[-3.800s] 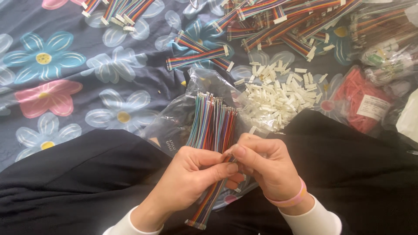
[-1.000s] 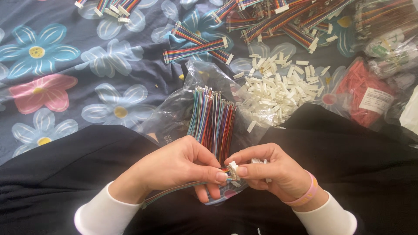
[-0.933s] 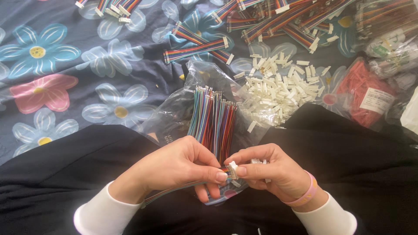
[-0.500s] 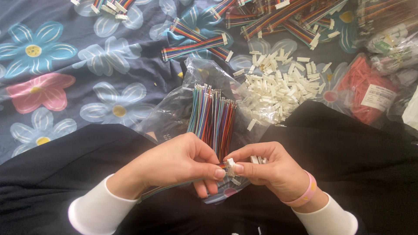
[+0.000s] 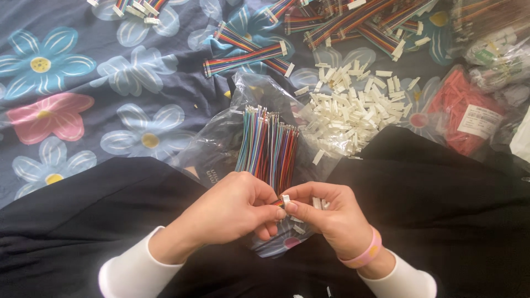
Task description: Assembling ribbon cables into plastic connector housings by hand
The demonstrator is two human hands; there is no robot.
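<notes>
Change: both hands have shifted slightly toward the lap since the earlier frames; pinch unchanged.
Left hand (image 5: 237, 212): fingers curled, pinching wire ends (image 5: 279, 203) against the connector.
Right hand (image 5: 331, 218): thumb and forefinger closed on small white connector (image 5: 285, 199).
Wire bundle (image 5: 268, 149): upright in clear bag (image 5: 232, 138), just above the hands.
Loose white connectors (image 5: 353, 107): heaped on floral cloth (image 5: 83, 94), right of the bundle.
</notes>
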